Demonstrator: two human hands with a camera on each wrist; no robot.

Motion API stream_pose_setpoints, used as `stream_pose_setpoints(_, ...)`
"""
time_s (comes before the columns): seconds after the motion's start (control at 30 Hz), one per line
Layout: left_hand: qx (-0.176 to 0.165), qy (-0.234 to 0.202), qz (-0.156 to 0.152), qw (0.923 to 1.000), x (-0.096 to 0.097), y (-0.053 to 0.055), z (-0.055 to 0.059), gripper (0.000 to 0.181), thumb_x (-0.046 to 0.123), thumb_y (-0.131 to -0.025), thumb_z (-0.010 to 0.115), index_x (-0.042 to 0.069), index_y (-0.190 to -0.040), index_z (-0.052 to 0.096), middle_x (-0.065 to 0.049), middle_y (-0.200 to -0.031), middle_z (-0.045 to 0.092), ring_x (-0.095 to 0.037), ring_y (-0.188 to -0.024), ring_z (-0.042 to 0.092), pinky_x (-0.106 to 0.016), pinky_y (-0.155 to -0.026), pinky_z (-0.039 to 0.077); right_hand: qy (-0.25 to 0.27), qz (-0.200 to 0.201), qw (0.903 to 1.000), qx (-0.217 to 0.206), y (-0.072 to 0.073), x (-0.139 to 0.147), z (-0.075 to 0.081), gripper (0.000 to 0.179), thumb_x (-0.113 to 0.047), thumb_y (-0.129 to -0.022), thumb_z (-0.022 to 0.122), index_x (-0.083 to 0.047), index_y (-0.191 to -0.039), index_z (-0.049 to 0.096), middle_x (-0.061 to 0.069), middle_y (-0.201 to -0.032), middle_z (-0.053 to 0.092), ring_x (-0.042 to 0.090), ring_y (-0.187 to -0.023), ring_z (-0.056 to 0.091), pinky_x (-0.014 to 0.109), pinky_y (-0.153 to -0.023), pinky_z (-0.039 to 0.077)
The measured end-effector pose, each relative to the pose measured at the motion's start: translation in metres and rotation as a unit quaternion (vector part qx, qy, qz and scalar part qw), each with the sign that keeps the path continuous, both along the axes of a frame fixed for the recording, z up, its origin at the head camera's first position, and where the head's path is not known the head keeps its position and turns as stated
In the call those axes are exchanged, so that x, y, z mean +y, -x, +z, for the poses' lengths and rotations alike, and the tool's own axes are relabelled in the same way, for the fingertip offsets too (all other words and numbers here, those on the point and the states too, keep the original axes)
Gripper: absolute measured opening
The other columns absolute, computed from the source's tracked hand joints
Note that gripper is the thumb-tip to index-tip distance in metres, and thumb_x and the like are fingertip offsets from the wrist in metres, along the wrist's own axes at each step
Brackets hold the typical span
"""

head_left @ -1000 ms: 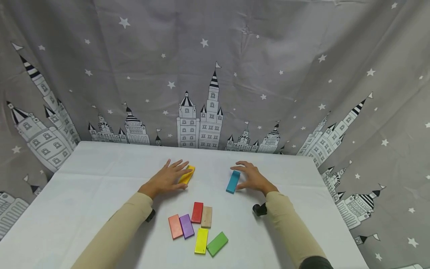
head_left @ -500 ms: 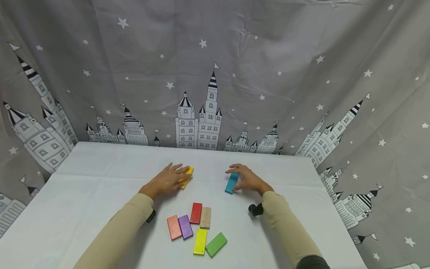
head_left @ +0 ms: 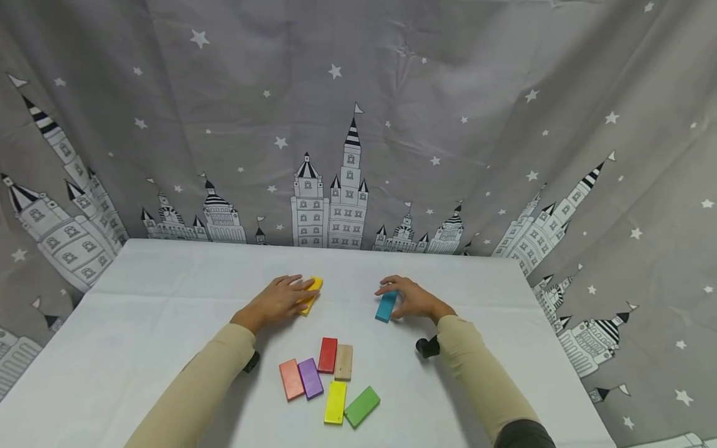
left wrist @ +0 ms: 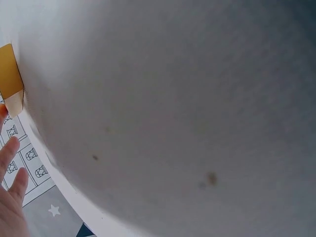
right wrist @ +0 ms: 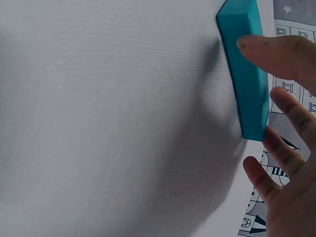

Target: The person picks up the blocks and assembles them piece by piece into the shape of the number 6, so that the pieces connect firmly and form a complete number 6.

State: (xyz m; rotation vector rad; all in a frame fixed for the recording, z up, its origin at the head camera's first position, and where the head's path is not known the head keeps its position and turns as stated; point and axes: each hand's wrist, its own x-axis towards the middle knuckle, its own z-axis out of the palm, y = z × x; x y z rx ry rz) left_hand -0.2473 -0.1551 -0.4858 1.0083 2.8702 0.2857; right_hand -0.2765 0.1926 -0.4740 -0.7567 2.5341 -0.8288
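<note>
An orange-yellow wooden block (head_left: pixel 316 284) lies at the middle back of the white table. My left hand (head_left: pixel 276 300) grips it from the left, fingers across its top and thumb by its near end. Its bare wood end face shows in the left wrist view, where the block (left wrist: pixel 10 71) sits at the left edge above spread fingertips. Farther right, a blue block (head_left: pixel 385 307) lies slanted, with my right hand (head_left: pixel 413 300) holding it. In the right wrist view my thumb presses the blue block's side (right wrist: pixel 247 84), with the other fingers partly hidden behind it.
Nearer me lie loose blocks: salmon (head_left: pixel 291 379), purple (head_left: pixel 310 378), red (head_left: pixel 327 355), plain wood (head_left: pixel 343 362), bright yellow (head_left: pixel 335 402) and green (head_left: pixel 362 406). A grey curtain (head_left: pixel 459 81) printed with castles and stars hangs behind the table's far edge.
Both hands have closed in on their blocks: the left fingers and thumb drew together, and the right fingers came down over the blue block's far end. The other blocks stayed put.
</note>
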Motion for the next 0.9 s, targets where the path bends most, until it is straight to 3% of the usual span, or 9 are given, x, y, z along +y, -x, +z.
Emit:
stream_pose_setpoints(0.2, 0.008, 0.002, 0.012, 0.9999, -0.007, -0.003, 0.000, 0.043, 0.024, -0.096, 0.058, 0.017, -0.138, 0.055, -0.009, -0.148, 0.044, -0.038, -0.137, 0.035, -0.056, -0.112, 0.025, -0.004, 0.012, 0.9999, 0.003, 0.001, -0.009, -0.003, 0.040, -0.002, -0.074, 0.079, -0.013, -0.111, 0.071, 0.010, -0.139, 0.048, 0.035, -0.135, 0.035, 0.057, -0.113, 0.023)
stream_pose_setpoints(0.4, 0.006, -0.002, 0.013, 0.9999, -0.002, -0.004, 0.002, 0.046, 0.025, -0.095, 0.059, 0.016, -0.140, 0.053, -0.008, -0.148, 0.044, -0.038, -0.137, 0.035, -0.055, -0.112, 0.025, -0.022, -0.013, 0.9996, 0.012, 0.001, -0.007, -0.001, 0.034, -0.002, -0.074, 0.079, -0.014, -0.105, 0.074, 0.007, -0.130, 0.055, 0.032, -0.131, 0.041, 0.055, -0.112, 0.027)
stream_pose_setpoints(0.67, 0.004, 0.018, 0.024, 0.9995, -0.001, 0.000, -0.003, 0.047, 0.027, -0.095, 0.059, 0.018, -0.141, 0.052, -0.006, -0.150, 0.042, -0.037, -0.136, 0.036, -0.054, -0.112, 0.025, -0.001, 0.005, 0.9994, 0.033, 0.005, -0.005, -0.004, 0.033, 0.002, -0.074, 0.077, -0.007, -0.106, 0.074, 0.008, -0.121, 0.060, 0.031, -0.121, 0.051, 0.049, -0.106, 0.039)
stream_pose_setpoints(0.9, 0.000, 0.029, 0.044, 0.9986, 0.008, -0.001, 0.001, 0.047, 0.029, -0.093, 0.060, 0.019, -0.139, 0.053, -0.004, -0.149, 0.044, -0.035, -0.136, 0.037, -0.056, -0.112, 0.024, -0.034, -0.012, 0.9983, 0.045, 0.011, -0.008, -0.002, 0.033, 0.002, -0.073, 0.079, -0.008, -0.104, 0.075, 0.005, -0.113, 0.063, 0.027, -0.113, 0.055, 0.043, -0.102, 0.044)
